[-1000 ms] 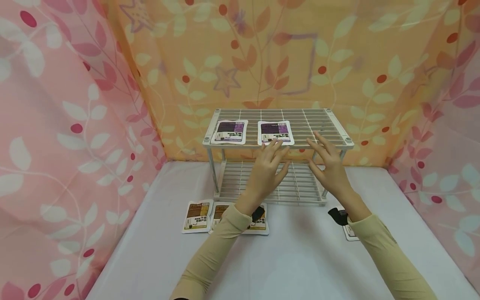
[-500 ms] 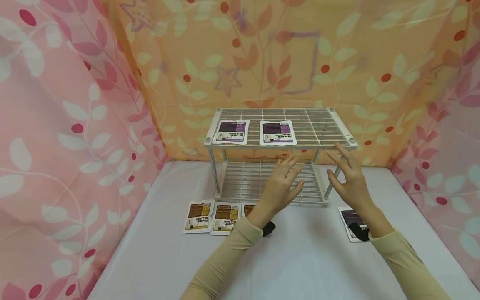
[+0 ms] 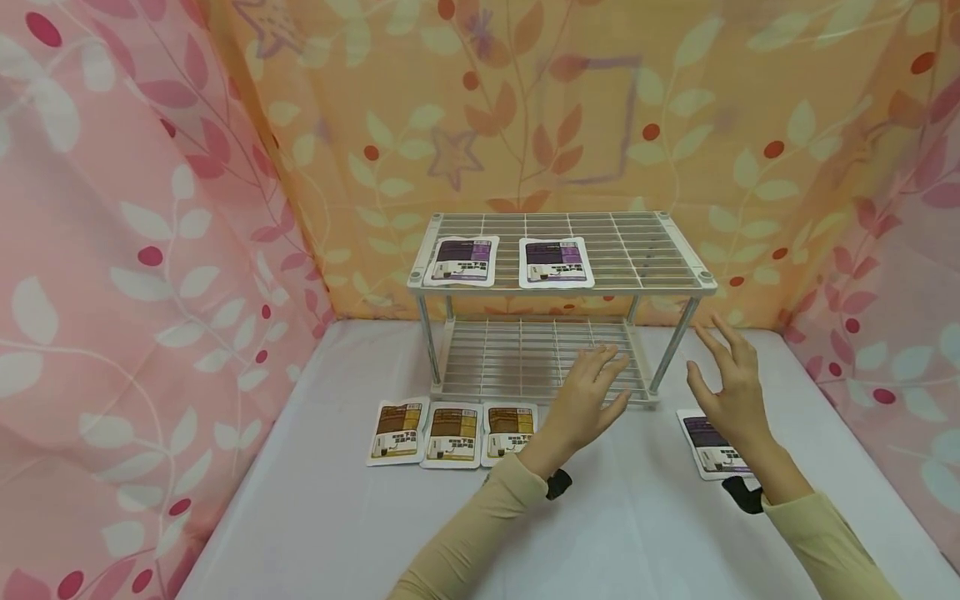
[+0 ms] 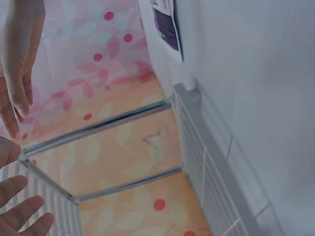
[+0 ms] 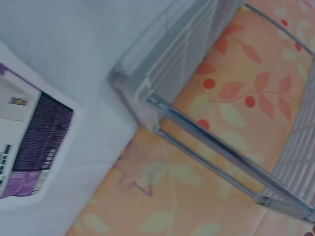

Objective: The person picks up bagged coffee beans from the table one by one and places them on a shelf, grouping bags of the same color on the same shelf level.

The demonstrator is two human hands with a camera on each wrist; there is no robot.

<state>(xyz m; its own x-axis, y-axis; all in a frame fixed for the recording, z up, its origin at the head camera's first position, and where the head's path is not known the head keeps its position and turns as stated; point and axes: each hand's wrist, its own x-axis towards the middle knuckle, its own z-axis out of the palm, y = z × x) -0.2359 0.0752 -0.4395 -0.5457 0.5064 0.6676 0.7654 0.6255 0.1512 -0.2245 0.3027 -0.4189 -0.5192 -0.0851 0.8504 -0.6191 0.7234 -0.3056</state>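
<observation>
My left hand (image 3: 582,405) hovers in front of the rack's lower shelf with relaxed fingers and holds nothing. To the right of the rack, my right hand (image 3: 731,392) is raised with spread fingers, near a purple-and-white pouch (image 3: 708,442) lying on the table. That pouch (image 5: 42,132) also shows at the left of the right wrist view. Two more purple pouches lie on the upper shelf, one at the left end (image 3: 462,261) and one near the middle (image 3: 557,263). Three brown-and-yellow pouches (image 3: 452,436) lie in a row on the table, front left of the rack.
A white two-tier wire rack (image 3: 652,250) with metal posts (image 3: 672,346) stands at the back of the table. White cloth (image 3: 315,517) covers the table. Patterned curtains, pink (image 3: 150,333) at the sides and orange (image 3: 390,183) behind, enclose it.
Both hands have drawn away from the upper shelf, moving down and to the right. The middle purple pouch and the table's right-hand pouch are more exposed. The pouches stay where they were.
</observation>
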